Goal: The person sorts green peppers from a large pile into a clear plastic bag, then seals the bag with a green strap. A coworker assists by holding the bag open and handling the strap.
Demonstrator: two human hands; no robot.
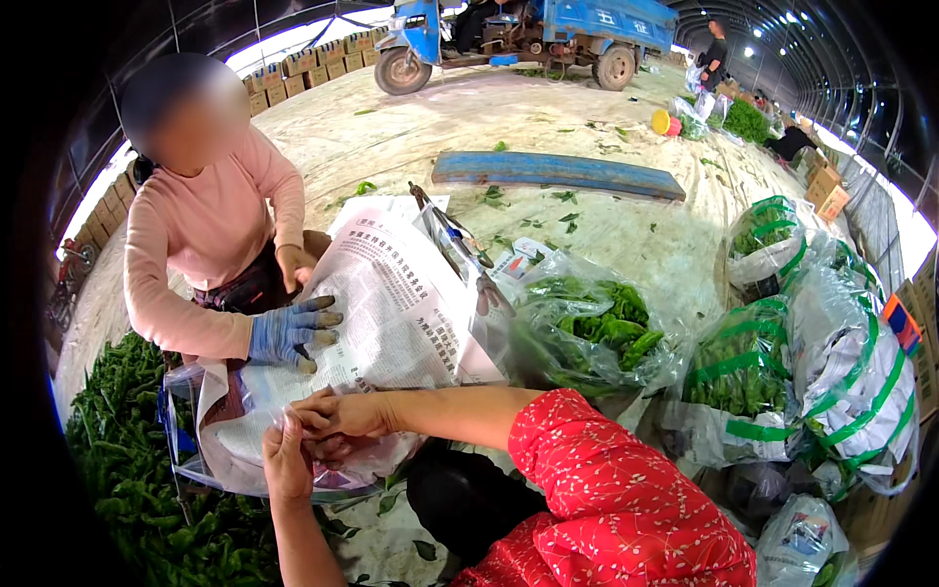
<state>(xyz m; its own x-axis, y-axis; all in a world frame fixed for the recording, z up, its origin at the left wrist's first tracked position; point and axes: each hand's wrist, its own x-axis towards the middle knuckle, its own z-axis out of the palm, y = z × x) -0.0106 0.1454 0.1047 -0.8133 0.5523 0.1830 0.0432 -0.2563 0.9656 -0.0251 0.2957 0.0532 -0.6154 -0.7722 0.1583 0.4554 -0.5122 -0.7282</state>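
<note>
My left hand point(286, 458) and my right hand point(348, 416) meet at the near side of a clear plastic bag point(242, 483), fingers pinched together on what looks like its thin film. Newspaper sheets point(389, 293) line the bag and spread up over a metal stand point(451, 231). Across from me, a co-worker's hand in a blue striped glove point(293, 334) presses flat on the newspaper. The co-worker's other hand point(293, 265) is bare, at the paper's far edge. Whatever lies beneath the paper is hidden.
Green peppers point(147, 499) are heaped at the left. To the right sit an open plastic bag of peppers point(609, 323) and several packed bags with green tape point(741, 367). Beyond lie a blue beam point(557, 174), a blue three-wheeled truck point(528, 37) and stacked cartons point(315, 66).
</note>
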